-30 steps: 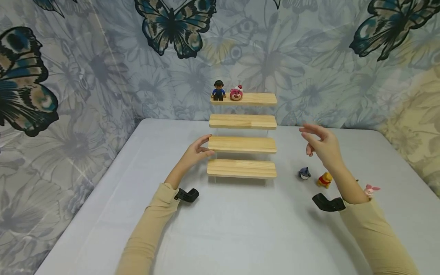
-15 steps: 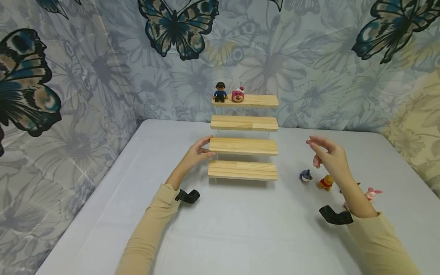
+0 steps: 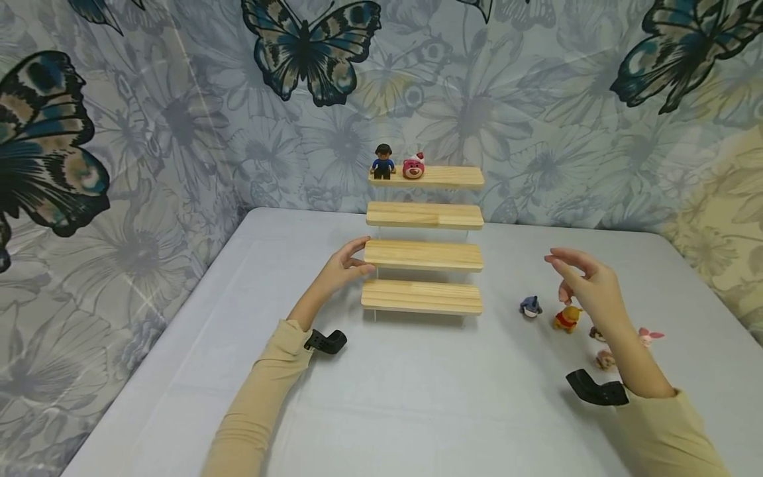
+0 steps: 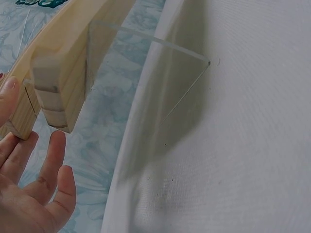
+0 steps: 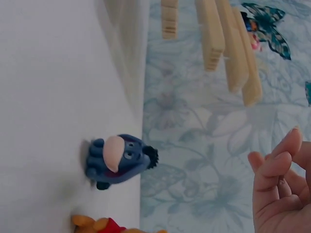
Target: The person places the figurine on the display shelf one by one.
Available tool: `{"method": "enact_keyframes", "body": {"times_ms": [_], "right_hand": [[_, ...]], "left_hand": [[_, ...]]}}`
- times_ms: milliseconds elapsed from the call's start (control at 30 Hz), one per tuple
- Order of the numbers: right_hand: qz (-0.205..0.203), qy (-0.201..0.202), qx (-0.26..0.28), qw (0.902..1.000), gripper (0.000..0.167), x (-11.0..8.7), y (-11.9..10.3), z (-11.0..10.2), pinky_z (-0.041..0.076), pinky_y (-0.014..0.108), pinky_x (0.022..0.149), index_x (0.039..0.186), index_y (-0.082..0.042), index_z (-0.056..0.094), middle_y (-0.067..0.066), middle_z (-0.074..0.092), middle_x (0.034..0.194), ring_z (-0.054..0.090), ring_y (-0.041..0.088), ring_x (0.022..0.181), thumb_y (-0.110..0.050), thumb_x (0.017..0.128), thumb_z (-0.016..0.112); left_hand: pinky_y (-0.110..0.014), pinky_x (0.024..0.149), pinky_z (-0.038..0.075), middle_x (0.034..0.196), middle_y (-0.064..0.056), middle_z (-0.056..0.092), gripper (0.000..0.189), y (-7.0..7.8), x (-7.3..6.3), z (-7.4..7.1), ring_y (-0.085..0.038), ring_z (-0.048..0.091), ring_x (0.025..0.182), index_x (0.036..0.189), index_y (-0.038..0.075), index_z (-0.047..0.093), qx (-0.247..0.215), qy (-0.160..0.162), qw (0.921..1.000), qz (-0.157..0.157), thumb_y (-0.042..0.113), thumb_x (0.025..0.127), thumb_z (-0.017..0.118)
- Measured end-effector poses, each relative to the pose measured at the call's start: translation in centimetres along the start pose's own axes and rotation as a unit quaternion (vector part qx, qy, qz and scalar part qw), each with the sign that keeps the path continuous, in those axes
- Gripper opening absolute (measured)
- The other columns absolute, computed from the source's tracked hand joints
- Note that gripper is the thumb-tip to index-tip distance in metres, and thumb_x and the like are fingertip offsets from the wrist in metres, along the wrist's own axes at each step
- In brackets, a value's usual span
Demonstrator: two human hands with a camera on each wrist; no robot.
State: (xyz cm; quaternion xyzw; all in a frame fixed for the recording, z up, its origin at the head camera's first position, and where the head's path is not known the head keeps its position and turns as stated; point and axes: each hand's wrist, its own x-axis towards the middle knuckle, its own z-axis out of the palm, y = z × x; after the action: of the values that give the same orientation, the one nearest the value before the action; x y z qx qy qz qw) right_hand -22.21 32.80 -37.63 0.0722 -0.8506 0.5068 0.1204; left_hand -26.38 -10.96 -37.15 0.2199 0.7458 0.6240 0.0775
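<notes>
A wooden shelf (image 3: 423, 255) with stepped boards on clear supports stands at the table's middle. At its left end, my left hand (image 3: 335, 273) holds a lower board between thumb and fingers; the left wrist view shows the thumb (image 4: 7, 99) on one side and fingertips on the other. My right hand (image 3: 590, 283), fingers loosely bent and holding nothing, hovers above several toy figures. Nearest it are a blue donkey figure (image 5: 119, 160) and a yellow bear figure in red (image 3: 567, 319). The top board carries a boy figure (image 3: 383, 163) and a pink bear head (image 3: 413, 166).
Beside and partly behind the right forearm are a pink-eared piglet figure (image 3: 650, 336), a small brown-and-white figure (image 3: 597, 334) and a pinkish-brown one (image 3: 605, 360). A white cloth covers the table (image 3: 417, 404). Butterfly-patterned fabric (image 3: 536, 132) hangs behind and at the left.
My right hand has moved right and toward me, coming over the toy figures and baring those near the forearm. The left hand keeps its place on the shelf.
</notes>
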Motion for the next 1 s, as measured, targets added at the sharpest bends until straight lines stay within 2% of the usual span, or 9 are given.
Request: {"method": "enact_keyframes", "body": {"times_ms": [133, 233, 400, 633, 833, 1000], "right_hand": [[0.013, 0.015, -0.033, 0.9993, 0.035, -1.3, -3.0, -0.1, 0.041, 0.026, 0.041, 0.118, -0.009, 0.056, -0.016, 0.061, 0.093, 0.049, 0.018, 0.044, -0.030, 0.091, 0.052], [0.023, 0.012, -0.044, 0.9987, 0.030, -1.9, -3.7, -0.3, 0.039, 0.026, 0.041, 0.113, -0.010, 0.057, -0.020, 0.061, 0.086, 0.049, 0.017, 0.045, -0.030, 0.091, 0.053], [0.034, 0.001, -0.033, 0.9989, 0.025, -2.7, -3.8, -1.2, 0.034, 0.030, 0.039, 0.112, -0.016, 0.059, -0.018, 0.062, 0.085, 0.048, 0.016, 0.046, -0.029, 0.091, 0.053], [0.047, 0.005, -0.030, 0.9984, 0.029, -3.4, -3.6, -1.8, 0.028, 0.037, 0.035, 0.112, -0.013, 0.058, -0.018, 0.062, 0.085, 0.048, 0.015, 0.046, -0.032, 0.091, 0.053], [0.052, -0.002, -0.029, 0.9982, 0.024, -3.8, -3.2, -1.9, 0.034, 0.033, 0.037, 0.109, -0.015, 0.060, -0.016, 0.062, 0.083, 0.049, 0.016, 0.047, -0.029, 0.091, 0.054], [0.055, -0.012, -0.065, 0.9963, 0.023, -4.3, -2.8, -2.4, 0.037, 0.032, 0.040, 0.109, -0.019, 0.061, -0.012, 0.060, 0.079, 0.049, 0.018, 0.049, -0.031, 0.090, 0.055]], "left_hand": [[-0.038, 0.086, 0.042, 0.141, -0.017, 0.025, 0.063, 0.1, -0.1, 0.0, -0.035, 0.047, 0.105, 0.140, 0.003, 0.027, 0.001, 0.003, 0.9999, -0.011, 0.006, 0.086, 0.060], [-0.039, 0.086, 0.042, 0.141, -0.017, 0.025, 0.063, 0.1, -0.1, 0.0, -0.035, 0.048, 0.104, 0.140, 0.003, 0.027, 0.002, 0.002, 0.9999, -0.010, 0.006, 0.086, 0.060], [-0.039, 0.085, 0.043, 0.140, -0.019, 0.025, 0.062, 0.1, -0.1, 0.0, -0.036, 0.049, 0.103, 0.139, 0.000, 0.026, 0.004, 0.001, 1.0000, 0.003, 0.004, 0.086, 0.059], [-0.037, 0.084, 0.044, 0.141, -0.019, 0.025, 0.063, 0.1, 0.0, 0.0, -0.034, 0.049, 0.103, 0.139, 0.000, 0.026, 0.006, 0.003, 1.0000, 0.000, 0.004, 0.086, 0.060], [-0.039, 0.085, 0.043, 0.141, -0.019, 0.024, 0.063, 0.1, -0.2, 0.0, -0.035, 0.048, 0.104, 0.140, 0.001, 0.026, 0.007, 0.001, 1.0000, -0.004, 0.006, 0.087, 0.060], [-0.038, 0.084, 0.043, 0.141, -0.019, 0.024, 0.062, 0.0, -0.1, 0.1, -0.036, 0.048, 0.104, 0.139, 0.000, 0.026, 0.008, 0.002, 1.0000, -0.001, 0.005, 0.087, 0.059]]}}
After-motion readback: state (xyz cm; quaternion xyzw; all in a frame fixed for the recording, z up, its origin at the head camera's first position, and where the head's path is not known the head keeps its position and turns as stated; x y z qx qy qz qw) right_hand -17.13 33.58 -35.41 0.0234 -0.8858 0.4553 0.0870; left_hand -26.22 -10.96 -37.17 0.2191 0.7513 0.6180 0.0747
